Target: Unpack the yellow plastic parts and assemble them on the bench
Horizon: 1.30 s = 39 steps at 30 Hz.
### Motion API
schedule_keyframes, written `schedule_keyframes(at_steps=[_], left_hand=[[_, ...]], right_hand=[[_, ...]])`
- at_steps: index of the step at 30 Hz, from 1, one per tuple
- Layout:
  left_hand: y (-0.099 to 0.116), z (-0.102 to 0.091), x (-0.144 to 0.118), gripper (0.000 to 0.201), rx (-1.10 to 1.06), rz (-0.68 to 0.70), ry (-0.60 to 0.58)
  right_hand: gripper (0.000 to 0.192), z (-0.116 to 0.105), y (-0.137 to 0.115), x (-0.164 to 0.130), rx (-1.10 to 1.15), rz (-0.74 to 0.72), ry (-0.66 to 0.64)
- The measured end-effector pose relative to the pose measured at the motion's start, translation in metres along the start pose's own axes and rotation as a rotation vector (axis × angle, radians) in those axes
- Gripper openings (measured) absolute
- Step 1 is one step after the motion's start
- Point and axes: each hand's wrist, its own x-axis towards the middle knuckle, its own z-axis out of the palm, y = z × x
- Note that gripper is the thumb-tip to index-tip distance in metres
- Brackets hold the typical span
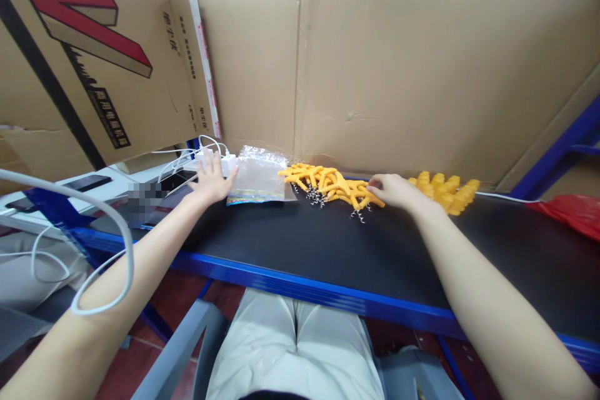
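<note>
On the black tabletop (pixel 304 244) lies a pile of yellow antler-like branching pieces (pixel 328 181), with thin silvery metal coils (pixel 316 197) sticking out at the front. At the pile's right end is my right hand (pixel 391 190), its fingers closed together at the tip of one yellow piece. My left hand (pixel 213 180) is open, fingers spread, just left of a clear plastic bag (pixel 257 178) that lies flat with a coloured strip along its near edge. Nothing shows in the left hand. Behind my right wrist stands a cluster of yellow knobbed pieces (pixel 445 190).
A tall cardboard sheet (pixel 398 75) walls off the back, and a printed cardboard box (pixel 103 50) rises at the left. White cables and a white power strip (pixel 229 164) lie behind my left hand. A white cable (pixel 126 250) loops over my left forearm. Red plastic (pixel 572 212) lies far right.
</note>
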Motion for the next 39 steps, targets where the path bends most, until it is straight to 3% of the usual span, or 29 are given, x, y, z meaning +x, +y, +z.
schedule_keyframes(at_steps=[3,7,10,12,15,19,20,23,30,33,36,39], left_hand=[[0.049,-0.007,-0.019,0.077,-0.012,0.236,0.043],[0.126,-0.007,-0.042,0.073,-0.103,0.573,0.013],[0.171,0.007,-0.047,0.067,-0.184,0.676,-0.034],[0.188,0.023,-0.046,0.065,-0.2,0.689,-0.08],[0.19,0.052,-0.04,0.059,-0.179,0.686,-0.142],[0.17,0.083,-0.029,0.047,-0.142,0.785,-0.357],[0.165,0.086,-0.026,0.045,-0.142,0.808,-0.349],[0.16,0.088,-0.022,0.035,-0.131,0.85,-0.266],[0.167,0.08,-0.03,0.019,-0.165,0.786,-0.133],[0.169,0.081,-0.029,0.016,-0.263,0.717,-0.07],[0.173,0.083,-0.026,0.012,-0.437,0.614,-0.078],[0.178,0.083,-0.024,0.023,-0.61,0.483,-0.093]], right_hand=[[0.026,-0.001,0.0,-0.001,0.003,0.006,0.009],[0.024,0.001,0.002,0.0,-0.003,0.008,0.006],[0.023,0.003,0.004,0.002,-0.013,0.008,0.002],[0.023,0.004,0.006,0.002,-0.017,-0.001,0.003],[0.023,0.006,0.009,0.003,-0.011,-0.02,-0.001],[0.022,0.005,0.004,0.003,0.03,-0.037,-0.002],[0.022,0.005,0.002,0.003,0.043,-0.039,-0.002],[0.019,0.009,-0.009,0.003,0.076,-0.048,-0.008],[0.019,0.019,-0.03,-0.003,0.105,-0.128,-0.052],[0.02,0.019,-0.032,-0.003,0.108,-0.141,-0.048],[0.02,0.017,-0.032,-0.003,0.1,-0.14,-0.05],[0.02,0.015,-0.034,-0.004,0.09,-0.126,-0.059]])
